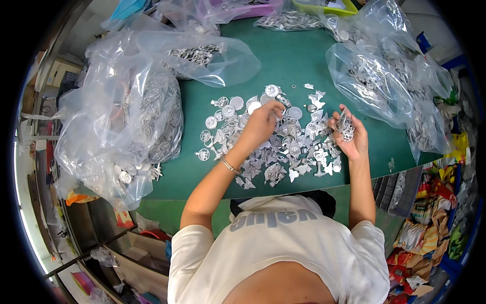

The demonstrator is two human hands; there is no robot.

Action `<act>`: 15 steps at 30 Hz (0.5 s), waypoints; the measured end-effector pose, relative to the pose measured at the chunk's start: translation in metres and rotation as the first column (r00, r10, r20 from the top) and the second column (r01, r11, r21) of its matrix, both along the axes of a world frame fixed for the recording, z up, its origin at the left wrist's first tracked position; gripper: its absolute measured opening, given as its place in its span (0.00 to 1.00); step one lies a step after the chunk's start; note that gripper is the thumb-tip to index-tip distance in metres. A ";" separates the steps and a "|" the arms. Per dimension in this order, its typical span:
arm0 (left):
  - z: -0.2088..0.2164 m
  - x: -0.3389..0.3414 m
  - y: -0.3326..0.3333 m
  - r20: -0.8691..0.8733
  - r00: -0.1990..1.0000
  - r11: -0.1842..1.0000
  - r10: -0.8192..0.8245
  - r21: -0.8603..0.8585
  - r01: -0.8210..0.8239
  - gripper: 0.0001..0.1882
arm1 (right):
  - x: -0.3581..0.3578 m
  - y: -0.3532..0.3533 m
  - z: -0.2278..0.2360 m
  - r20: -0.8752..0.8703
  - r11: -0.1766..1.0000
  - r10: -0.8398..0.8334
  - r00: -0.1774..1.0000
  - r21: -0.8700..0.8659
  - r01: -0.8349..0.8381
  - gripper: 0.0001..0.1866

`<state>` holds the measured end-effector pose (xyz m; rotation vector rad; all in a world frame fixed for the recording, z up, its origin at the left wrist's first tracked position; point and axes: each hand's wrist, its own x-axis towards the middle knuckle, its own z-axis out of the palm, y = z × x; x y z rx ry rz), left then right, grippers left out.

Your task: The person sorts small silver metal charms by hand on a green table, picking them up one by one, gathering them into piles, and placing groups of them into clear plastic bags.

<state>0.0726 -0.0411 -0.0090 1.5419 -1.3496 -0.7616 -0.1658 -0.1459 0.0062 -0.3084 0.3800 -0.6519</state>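
Note:
Spread over the green table is a pile of silver-grey metal pendants (291, 147), some round like medallions, others openwork or figure-shaped. My left hand (263, 120) is over the upper part of this pile, fingers curled and pinched together; what they hold, if anything, is hidden. Right by it lies a round medallion (272, 91). To the right of the pile, my right hand (353, 136) is turned palm up, fingers curled round several metal pendants (345, 127). On my left wrist is a bangle (230, 165).
Large clear plastic bags of metal pieces stand at the left (157, 116) and right (374, 76) of the green table (243, 50). At the far edge are a purple tray (243, 11) and a yellow-green tray (329, 7). Colourful packages (425, 233) are heaped below the right side.

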 end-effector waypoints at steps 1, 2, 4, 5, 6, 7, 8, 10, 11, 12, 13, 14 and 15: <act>-0.001 -0.003 -0.002 0.155 0.987 0.999 -0.037 0.002 0.037 0.15 | -0.003 -0.002 -0.008 0.002 0.999 0.023 1.000 -0.044 -0.023 0.13; -0.002 -0.007 -0.004 0.306 0.949 0.997 -0.072 0.010 0.072 0.16 | -0.008 -0.006 -0.024 0.003 0.995 0.047 0.999 -0.088 -0.046 0.13; 0.002 -0.011 -0.007 0.476 0.870 0.992 -0.125 0.037 0.123 0.18 | -0.008 -0.006 -0.025 0.001 0.983 0.105 0.994 -0.150 -0.103 0.13; 0.002 -0.012 -0.008 0.503 0.852 0.989 -0.147 0.050 0.141 0.18 | -0.008 -0.006 -0.025 -0.001 0.976 0.137 0.991 -0.171 -0.135 0.12; 0.002 -0.013 -0.010 0.529 0.832 0.985 -0.167 0.062 0.159 0.19 | -0.005 -0.005 -0.020 -0.004 0.967 0.170 0.985 -0.193 -0.167 0.12; 0.002 -0.012 -0.011 0.534 0.825 0.982 -0.184 0.058 0.182 0.18 | -0.004 -0.005 -0.018 -0.118 0.954 0.155 0.981 -0.238 -0.180 0.10; 0.003 -0.011 -0.011 0.539 0.818 0.977 -0.201 0.054 0.205 0.17 | -0.003 -0.005 -0.015 -0.231 0.939 0.133 0.964 -0.282 -0.197 0.09; 0.004 -0.009 -0.011 0.515 0.825 0.970 -0.235 0.071 0.232 0.15 | 0.004 0.000 -0.009 -0.480 0.908 0.019 0.877 -0.360 -0.216 0.06; 0.005 -0.007 -0.012 0.484 0.839 0.968 -0.249 0.089 0.236 0.14 | 0.010 0.004 -0.005 -0.527 0.876 0.003 0.850 -0.409 -0.257 0.06; 0.006 -0.005 -0.012 0.452 0.853 0.965 -0.260 0.107 0.238 0.13 | 0.016 0.008 -0.002 -0.572 0.839 -0.015 0.820 -0.453 -0.301 0.07; 0.005 -0.001 -0.012 0.412 0.871 0.963 -0.269 0.103 0.249 0.12 | 0.022 0.011 0.002 -0.613 0.798 -0.035 0.789 -0.493 -0.347 0.07; 0.002 0.005 -0.013 0.370 0.887 0.961 -0.277 0.099 0.258 0.11 | 0.027 0.013 0.009 -0.655 0.763 -0.038 0.754 -0.507 -0.402 0.08; 0.006 0.008 -0.013 0.330 0.900 0.958 -0.285 0.093 0.270 0.11 | 0.032 0.014 0.008 -0.670 0.685 -0.117 0.733 -0.589 -0.429 0.08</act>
